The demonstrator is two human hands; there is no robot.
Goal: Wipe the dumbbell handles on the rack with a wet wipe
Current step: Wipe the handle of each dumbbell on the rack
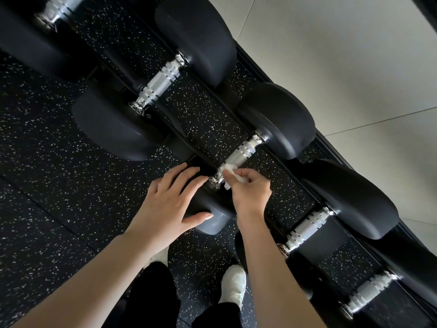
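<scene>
Nearest, two white sneakers and black trouser legs stand on the black speckled rubber floor, and both bare forearms reach up and forward from there. The left hand lies flat and relaxed, fingers spread, on the near black head of a dumbbell, thumb along its lower edge, gripping nothing. Just beside it, the right hand is bent down at the wrist with fingertips pinched on a crumpled white wet wipe. The wipe is pressed against the near end of that dumbbell's chrome handle, where the handle meets the head under the left hand; a small tail of wipe hangs below the fingers. The handle runs up and to the right to the far black head. The dumbbell rests on a black rack that crosses the view diagonally, with more chrome-handled dumbbells on either side. Beyond the rack lies pale tiled floor.
</scene>
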